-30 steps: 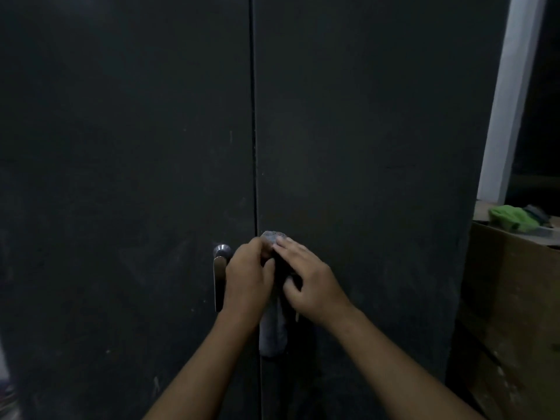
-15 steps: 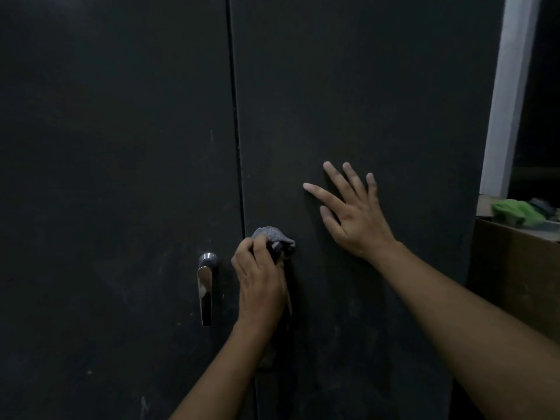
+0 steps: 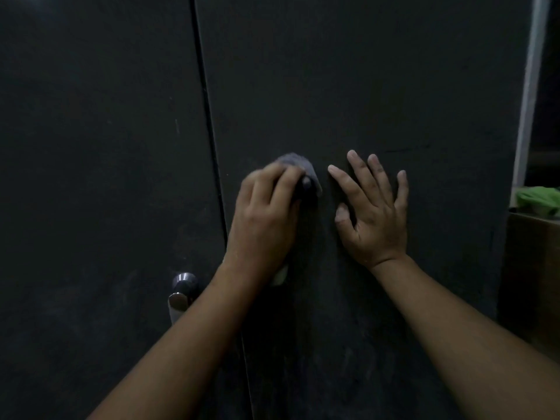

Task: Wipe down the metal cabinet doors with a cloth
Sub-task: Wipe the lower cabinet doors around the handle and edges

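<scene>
1. The left door is dark and dull. It has faint pale smudges low down, so I think it needs a wipe too.
2. The shiny handle sits on the left door, at 7 o'clock from the left hand. A good wipe should go round it, because dirt likes to hide there.
3. The thin gap between the two doors runs from top to bottom. I think the cloth should run along this edge as well.
4. The left hand has its fingers curled round the cloth and holds it against the right door. The grey cloth is bunched up and peeks out at 1 o'clock from the hand.
5. To do this well, I would press firm and go in long lines from the top down. Opening the cloth wider would clean more at once.
6. The right hand is at 3 o'clock from the cloth. It lies wide and flat on the right door, fingers spread, holding nothing. I think it steadies the door.
7. At 3 o'clock from the right hand, a green thing lies on a brown box.
8. I see no words, names or labels anywhere.
</scene>
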Motion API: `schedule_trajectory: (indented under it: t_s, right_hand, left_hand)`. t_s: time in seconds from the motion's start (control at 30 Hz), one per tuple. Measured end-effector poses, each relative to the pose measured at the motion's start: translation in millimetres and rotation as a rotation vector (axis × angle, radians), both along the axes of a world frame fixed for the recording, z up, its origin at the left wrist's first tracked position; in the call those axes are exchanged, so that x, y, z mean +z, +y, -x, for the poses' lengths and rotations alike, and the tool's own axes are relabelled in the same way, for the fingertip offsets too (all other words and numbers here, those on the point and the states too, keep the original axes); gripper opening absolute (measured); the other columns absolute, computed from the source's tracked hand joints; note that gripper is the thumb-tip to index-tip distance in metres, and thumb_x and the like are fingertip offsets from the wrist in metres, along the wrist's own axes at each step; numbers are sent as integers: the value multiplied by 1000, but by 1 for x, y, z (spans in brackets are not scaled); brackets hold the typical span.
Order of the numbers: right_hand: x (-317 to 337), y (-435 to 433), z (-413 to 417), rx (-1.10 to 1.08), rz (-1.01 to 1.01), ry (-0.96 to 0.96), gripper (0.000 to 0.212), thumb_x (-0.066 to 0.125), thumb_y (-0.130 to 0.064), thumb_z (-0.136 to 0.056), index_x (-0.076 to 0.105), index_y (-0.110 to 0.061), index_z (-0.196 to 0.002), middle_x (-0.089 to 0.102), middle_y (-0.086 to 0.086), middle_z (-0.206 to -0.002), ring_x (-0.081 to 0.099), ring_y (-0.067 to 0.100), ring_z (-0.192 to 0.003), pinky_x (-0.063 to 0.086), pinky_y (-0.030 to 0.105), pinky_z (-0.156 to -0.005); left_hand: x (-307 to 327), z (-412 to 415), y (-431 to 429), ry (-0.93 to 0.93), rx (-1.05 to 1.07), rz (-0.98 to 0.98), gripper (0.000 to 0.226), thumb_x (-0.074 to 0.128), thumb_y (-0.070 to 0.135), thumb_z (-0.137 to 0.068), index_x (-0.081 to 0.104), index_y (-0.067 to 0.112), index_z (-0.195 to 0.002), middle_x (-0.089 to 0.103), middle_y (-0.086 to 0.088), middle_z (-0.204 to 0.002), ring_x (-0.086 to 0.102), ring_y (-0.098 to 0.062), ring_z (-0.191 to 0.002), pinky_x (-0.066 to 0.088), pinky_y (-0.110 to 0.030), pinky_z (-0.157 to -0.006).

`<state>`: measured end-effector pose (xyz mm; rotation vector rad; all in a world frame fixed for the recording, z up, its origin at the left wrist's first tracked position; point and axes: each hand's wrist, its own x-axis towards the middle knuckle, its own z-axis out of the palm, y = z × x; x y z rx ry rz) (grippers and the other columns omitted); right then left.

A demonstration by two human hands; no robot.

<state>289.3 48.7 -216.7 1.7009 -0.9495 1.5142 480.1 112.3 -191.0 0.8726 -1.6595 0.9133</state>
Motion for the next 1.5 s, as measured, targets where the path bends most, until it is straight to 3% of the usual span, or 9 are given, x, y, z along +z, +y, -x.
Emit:
schedule_trajectory:
  t_s: [0.2,0.4,0.53,0.6,0.83,0.97,1.1,1.37,1.5]
  right_hand:
    - [-1,0,-1,-21,9,18,62,42,-32,-89,41,-34,-151,31,-3,-163,22,21,-154,11,66,-119]
    - [-1,-1,-2,-36,53,22,62,45,-30,-87,46,-31,-149,34,-2,-162,27,23,-152,12,65,-119]
    - [-1,-2,-3,-39,69,23,63,46,-29,-86,45,-31,-149,34,-2,-162,27,24,-152,11,63,-120]
    - [-2,-2,-3,-53,84,29,64,46,-28,-85,44,-30,-150,34,0,-162,27,25,-152,11,64,-120]
    - [-2,-2,-4,-75,90,53,67,48,-27,-84,44,-28,-151,34,1,-162,28,28,-151,12,65,-119]
    - [-3,-3,-5,-69,93,49,66,47,-27,-85,45,-28,-151,34,1,-162,28,28,-151,12,65,-119]
    - [-3,-5,-4,-57,96,40,65,47,-27,-86,44,-29,-150,34,0,-162,29,27,-151,12,64,-119]
    - [-6,-1,0,-2,20,52,63,47,-29,-88,43,-32,-151,30,-5,-163,23,20,-153,8,58,-121]
    - [-23,5,21,17,-76,135,62,46,-31,-91,37,-36,-153,26,-9,-164,20,16,-154,10,59,-122]
  left_hand:
    - [-30,-23,12,-248,64,-61,42,62,12,-87,61,7,-128,55,-16,-130,48,-29,-114,48,-42,-95]
    - [39,-29,16,189,114,42,42,47,9,-90,57,7,-131,52,-19,-127,46,-34,-113,34,-29,-97]
    - [27,-24,21,319,102,43,52,50,-8,-80,56,7,-129,49,-17,-129,42,-31,-113,32,-22,-97]
    - [1,-21,23,295,99,38,48,54,-9,-79,60,5,-125,52,-17,-125,43,-29,-110,28,-16,-99]
    - [-83,-32,39,112,108,-104,26,64,10,-92,68,11,-118,58,-4,-120,49,-19,-104,43,-26,-92]
    - [-67,-35,43,62,98,-141,26,60,7,-89,68,9,-114,57,-6,-114,48,-18,-104,43,-25,-89]
    - [-21,-28,33,198,49,-74,28,65,8,-91,67,9,-119,59,-10,-114,49,-20,-105,35,-12,-92]
    - [-6,1,14,180,1,-32,34,68,13,-93,65,11,-127,60,-8,-123,48,-22,-109,40,-24,-91]
    - [-22,14,15,12,-5,-134,38,68,17,-92,62,11,-129,58,-9,-127,49,-23,-114,45,-29,-92]
